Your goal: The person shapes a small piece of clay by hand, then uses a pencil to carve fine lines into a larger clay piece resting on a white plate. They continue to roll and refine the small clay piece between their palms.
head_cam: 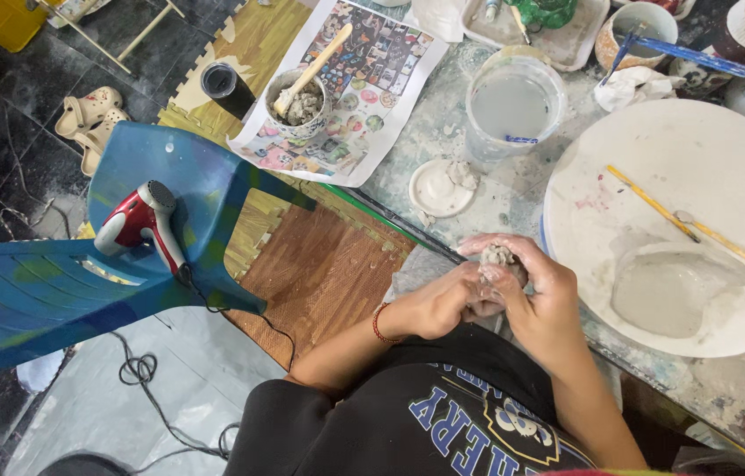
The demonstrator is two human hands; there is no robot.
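A small lump of grey clay (497, 256) sits between both my hands, just off the table's near edge. My left hand (443, 301) curls round it from below, a red cord on the wrist. My right hand (538, 284) wraps over it from the right, fingers smeared with clay. On the round white board (698, 150) to the right lies a flat grey clay slab (667, 286) and two thin yellow sticks (654, 204).
A cup of cloudy water (513, 104), a small white dish (437, 188) and a bowl of clay with a wooden stick (300, 99) on a printed sheet stand further back. A blue plastic chair (55, 282) holding a red and white hair dryer (139, 220) is at the left.
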